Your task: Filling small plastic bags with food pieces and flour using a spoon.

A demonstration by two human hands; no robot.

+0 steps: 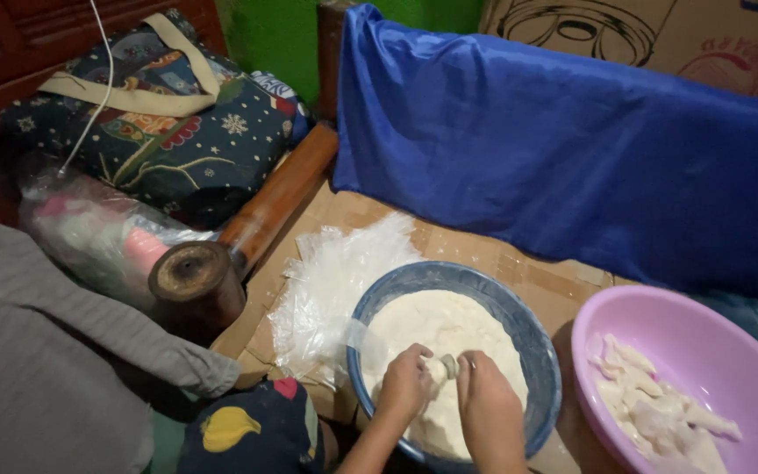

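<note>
Both hands are down in the blue bowl (537,351): the left hand (405,384) and the right hand (487,405) meet over the middle of it, and both are pinching one small lump of dough (446,365) between their fingertips. So each hand is closed around that piece, fingers curled in, not spread. The lump sits just above the big mass of white dough (436,329) that fills most of the bowl, and both hands are dusted with the same white stuff.

Right beside the blue bowl, off to the right, there's a pink basin (651,312) holding a pile of small shaped dough pieces (651,399). The two rims are nearly touching. Both sit on flattened cardboard (537,281) that works as the surface.

A crumpled clear plastic sheet (335,281) lies against the left side of the bowl, partly tucked under it. Further left is a dark wooden post (196,279) with a round top, a patterned bag (168,123) behind it, and some grey cloth (37,351) in the near left corner. A shiny blue cloth (572,149) drapes across the back, with a printed cardboard box (660,35) above it.
</note>
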